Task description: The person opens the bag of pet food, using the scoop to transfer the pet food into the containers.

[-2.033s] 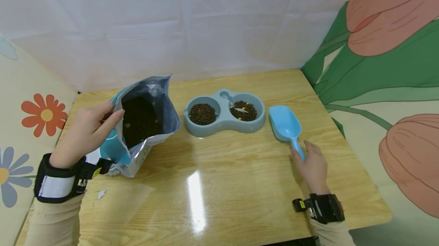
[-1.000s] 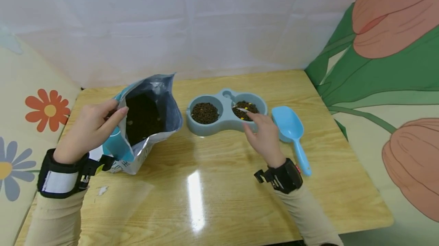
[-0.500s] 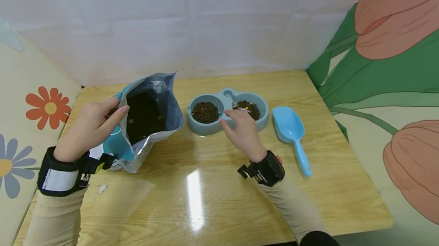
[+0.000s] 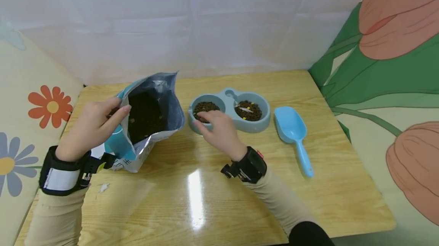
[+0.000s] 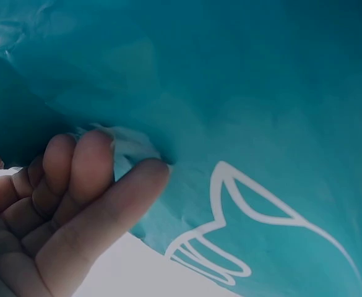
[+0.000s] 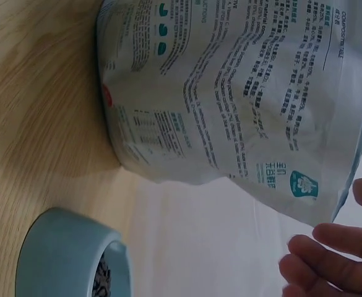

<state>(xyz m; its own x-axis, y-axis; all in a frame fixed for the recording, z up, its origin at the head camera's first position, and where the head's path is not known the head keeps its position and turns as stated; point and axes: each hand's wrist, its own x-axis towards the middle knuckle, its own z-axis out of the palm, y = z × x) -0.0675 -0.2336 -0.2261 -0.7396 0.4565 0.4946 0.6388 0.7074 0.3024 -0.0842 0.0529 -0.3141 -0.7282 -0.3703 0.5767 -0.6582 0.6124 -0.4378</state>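
Observation:
At the left of the head view, an unsealed pet food bag (image 4: 118, 145) stands with dark pellets (image 4: 144, 124) inside. My left hand (image 4: 87, 129) pinches its near-left rim; the left wrist view shows the thumb and fingers (image 5: 94, 164) on the teal film. My right hand (image 4: 221, 133) is over the left cup of a grey-blue double pet bowl (image 4: 252, 126), fingers extended and holding nothing. Brown kibble (image 4: 204, 106) lies in that cup, partly hidden by the hand. In the right wrist view, my right fingertips (image 6: 332, 253) appear near the bag's rim.
A light blue scoop (image 4: 291, 124) lies right of the bowl, handle toward me. The right cup contains kibble (image 4: 253, 114), yellow bits and a slim silvery piece. A white scrap (image 4: 104, 187) lies on the wooden table (image 4: 164, 211). White cloth (image 4: 219, 40) hangs behind.
My right hand has left the scoop's handle and moved left across the bowl, from the right cup to the left one. My left hand keeps its grip on the bag.

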